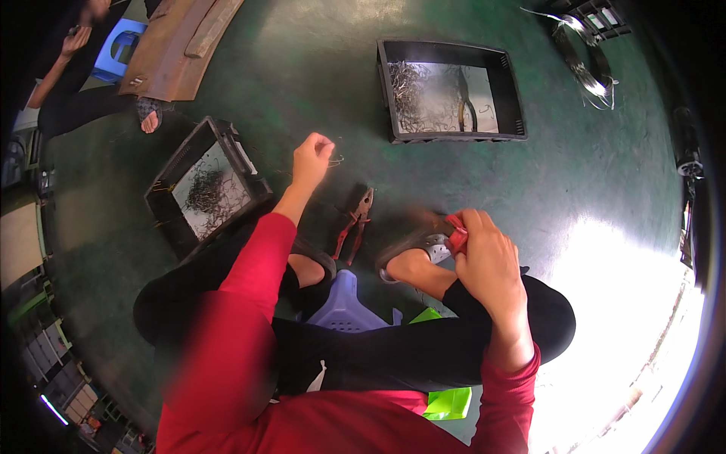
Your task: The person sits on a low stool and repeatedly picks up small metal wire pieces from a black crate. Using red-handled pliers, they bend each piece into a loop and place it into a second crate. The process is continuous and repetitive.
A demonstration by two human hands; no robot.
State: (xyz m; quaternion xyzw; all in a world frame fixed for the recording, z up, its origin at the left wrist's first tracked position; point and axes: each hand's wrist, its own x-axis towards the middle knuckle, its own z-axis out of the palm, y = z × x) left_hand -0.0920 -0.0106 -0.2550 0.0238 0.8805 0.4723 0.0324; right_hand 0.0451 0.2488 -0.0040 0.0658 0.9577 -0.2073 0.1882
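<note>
At the centre of the head view, red-handled pliers [354, 225] lie on the green floor [302, 68], their jaws pointing toward one o'clock. Toward eleven o'clock, the left hand [311, 159] has its fingers curled together; a thin bit of wire [337, 160] shows just beside the fingertips, though I cannot tell whether they pinch it. Near three o'clock, the right hand [488, 253] is closed around a red-handled tool [457, 236], whose far end is blurred. Between nine and ten o'clock stands a black crate [185, 155] holding a pile of short wire pieces [206, 191]. At one o'clock, a larger black crate [454, 137] contains more wire pieces [407, 94] and a yellow-and-black-handled tool [462, 113]. A wire coil [594, 72] lies at two o'clock; a blue stool [110, 62] stands at ten.
</note>
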